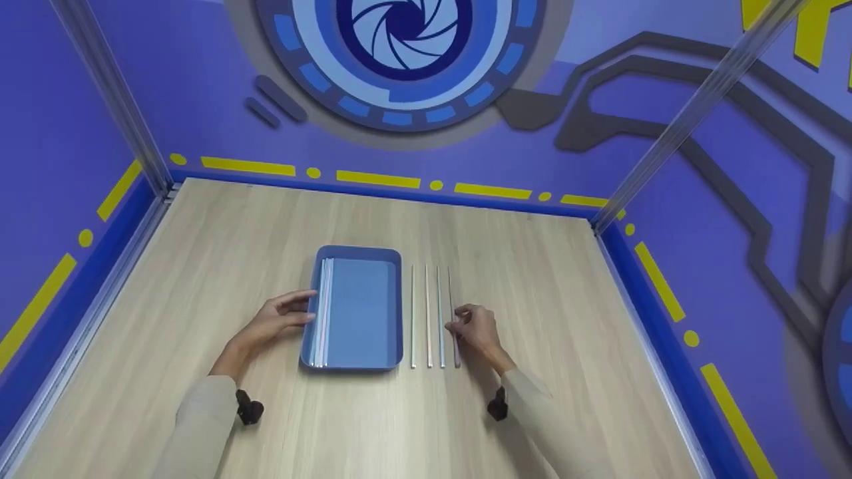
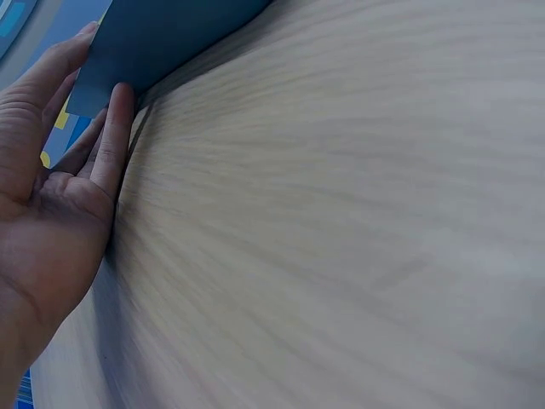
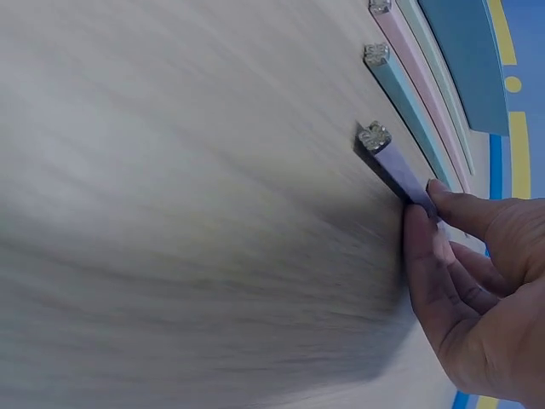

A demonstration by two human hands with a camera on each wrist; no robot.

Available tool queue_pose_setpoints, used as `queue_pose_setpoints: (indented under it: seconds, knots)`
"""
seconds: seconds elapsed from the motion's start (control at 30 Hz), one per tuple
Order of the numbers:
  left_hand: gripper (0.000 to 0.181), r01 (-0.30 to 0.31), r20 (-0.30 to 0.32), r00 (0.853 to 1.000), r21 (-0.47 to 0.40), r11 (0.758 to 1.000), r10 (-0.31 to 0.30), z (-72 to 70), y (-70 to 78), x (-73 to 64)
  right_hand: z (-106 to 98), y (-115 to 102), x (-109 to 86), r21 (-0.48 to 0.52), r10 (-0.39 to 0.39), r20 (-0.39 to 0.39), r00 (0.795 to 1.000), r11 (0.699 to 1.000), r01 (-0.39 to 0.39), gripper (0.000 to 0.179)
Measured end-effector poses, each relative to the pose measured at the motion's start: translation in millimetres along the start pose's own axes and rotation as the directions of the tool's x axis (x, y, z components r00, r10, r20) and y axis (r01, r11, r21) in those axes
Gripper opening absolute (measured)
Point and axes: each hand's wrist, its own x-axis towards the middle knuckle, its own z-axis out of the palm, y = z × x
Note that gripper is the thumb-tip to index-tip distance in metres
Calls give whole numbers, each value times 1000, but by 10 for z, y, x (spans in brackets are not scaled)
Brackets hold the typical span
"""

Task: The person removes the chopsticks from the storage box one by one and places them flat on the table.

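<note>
My right hand [image 1: 476,327] pinches a purple chopstick [image 3: 397,173] between thumb and fingertips, near the table top. In the head view this is the rightmost of a row of parallel chopsticks; beside it lie a blue one [image 1: 441,332], a pink one [image 1: 428,332] and a pale green one [image 1: 413,332]. To their left stands a shallow blue tray [image 1: 397,309]. My left hand [image 1: 276,320] touches the tray's left outer wall with nearly straight fingers. Several pale chopsticks [image 1: 323,313] lie lengthwise inside, along the tray's left side.
All of this is on a light wooden table [image 1: 353,426]. Blue-purple panels [image 1: 426,150] with yellow marks and metal corner posts [image 1: 113,93] enclose its back and sides. Black wrist devices [image 1: 249,407] sit at both sleeves.
</note>
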Motion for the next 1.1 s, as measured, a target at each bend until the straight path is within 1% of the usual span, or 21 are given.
queue_pose_setpoints:
  seconds: [0.17, 0.3, 0.43, 0.5, 0.63, 0.77, 0.83, 0.97, 1.1]
  knots:
    - [65, 7, -12, 1000, -4, 1000, -7, -6, 5, -3, -1, -16, 28, 19, 15, 18, 1000, 1000, -16, 33]
    - [66, 12, -10, 1000, -3, 1000, -12, -12, 0, -6, -20, -28, 58, 15, 43, 25, 999, 999, -43, 31]
    - [66, 10, -4, 1000, 0, 1000, -10, -16, -5, -5, -62, -83, 92, 44, 59, 36, 998, 997, -60, 26]
    - [66, 8, -2, 1000, -4, 1000, -8, -15, -3, -8, -81, -136, 118, 59, 48, 43, 998, 997, -51, 22]
    - [66, 2, -3, 1000, -19, 1000, -2, -10, 5, -19, -96, -298, 176, 44, 23, 65, 998, 999, -25, 18]
    - [65, -8, -4, 1000, -18, 1000, 8, -5, 10, -31, -71, -495, 222, 23, -34, 93, 995, 999, 32, 18]
    - [65, -3, -6, 1000, -17, 1000, 3, -4, 9, -31, -46, -596, 238, 43, -61, 117, 991, 997, 56, 19]
    - [64, -1, -8, 1000, -4, 1000, 1, -4, 8, -21, 21, -815, 264, 136, -108, 175, 979, 987, 85, 20]
    - [64, -21, -13, 1000, 19, 1000, 22, -10, 9, -14, 115, -1041, 294, 180, -155, 224, 962, 977, 116, 20]
